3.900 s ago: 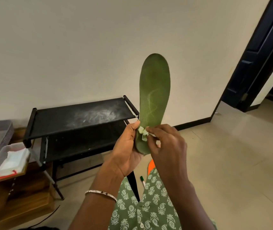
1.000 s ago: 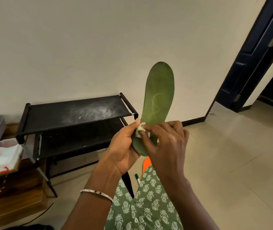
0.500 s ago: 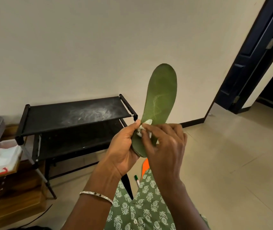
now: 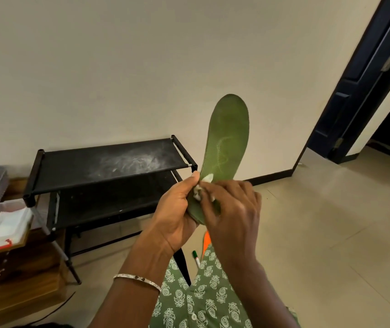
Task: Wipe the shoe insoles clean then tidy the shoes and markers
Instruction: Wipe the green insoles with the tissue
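We list: insole (image 4: 227, 138) heel hidden behind right hand (image 4: 234, 209); wipe (image 4: 207, 178) mostly under that hand; marker (image 4: 195, 256) below it, partly behind clothing (image 4: 213, 299).

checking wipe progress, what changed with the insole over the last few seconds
The green insole has tipped from upright to lean right. The right hand still rubs the white wipe near its heel, and the left hand still grips the heel. The pale scribble remains.
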A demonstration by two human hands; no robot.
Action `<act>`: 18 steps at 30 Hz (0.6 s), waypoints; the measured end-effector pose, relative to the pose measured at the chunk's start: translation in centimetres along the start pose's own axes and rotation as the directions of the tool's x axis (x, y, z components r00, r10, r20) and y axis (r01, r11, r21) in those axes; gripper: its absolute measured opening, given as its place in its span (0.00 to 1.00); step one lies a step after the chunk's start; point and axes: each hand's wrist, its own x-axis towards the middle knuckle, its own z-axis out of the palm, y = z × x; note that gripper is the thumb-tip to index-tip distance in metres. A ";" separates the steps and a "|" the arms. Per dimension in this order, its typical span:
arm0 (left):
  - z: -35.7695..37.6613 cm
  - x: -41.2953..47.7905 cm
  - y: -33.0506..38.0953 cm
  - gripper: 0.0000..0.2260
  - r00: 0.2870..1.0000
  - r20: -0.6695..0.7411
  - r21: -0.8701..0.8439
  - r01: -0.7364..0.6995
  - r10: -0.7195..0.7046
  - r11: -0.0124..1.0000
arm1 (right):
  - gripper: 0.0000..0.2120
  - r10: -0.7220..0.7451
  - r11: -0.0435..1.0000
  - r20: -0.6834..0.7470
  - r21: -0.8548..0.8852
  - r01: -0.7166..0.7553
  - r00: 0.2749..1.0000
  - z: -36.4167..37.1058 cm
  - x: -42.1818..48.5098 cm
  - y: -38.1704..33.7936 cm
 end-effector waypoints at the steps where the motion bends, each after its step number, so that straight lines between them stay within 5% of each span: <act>1: 0.0 0.0 -0.1 0.18 1.000 0.000 0.010 -0.005 0.005 1.000 | 0.08 0.022 1.000 -0.011 -0.018 -0.022 1.000 -0.1 0.9 0.5; 8: -0.1 -0.3 -0.1 0.16 1.000 -0.002 0.035 -0.003 0.004 0.999 | 0.07 0.081 0.995 0.011 0.058 -0.082 0.997 -0.1 0.8 0.1; 12: -0.3 -0.1 0.0 0.27 1.000 -0.024 -0.032 0.015 -0.016 0.999 | 0.06 0.012 0.998 0.025 0.061 -0.013 1.000 0.0 -1.1 -0.9; 18: -0.3 0.1 -0.4 0.17 1.000 0.000 0.024 0.010 -0.010 1.000 | 0.06 0.108 0.994 -0.046 0.006 -0.108 0.993 0.1 2.0 1.2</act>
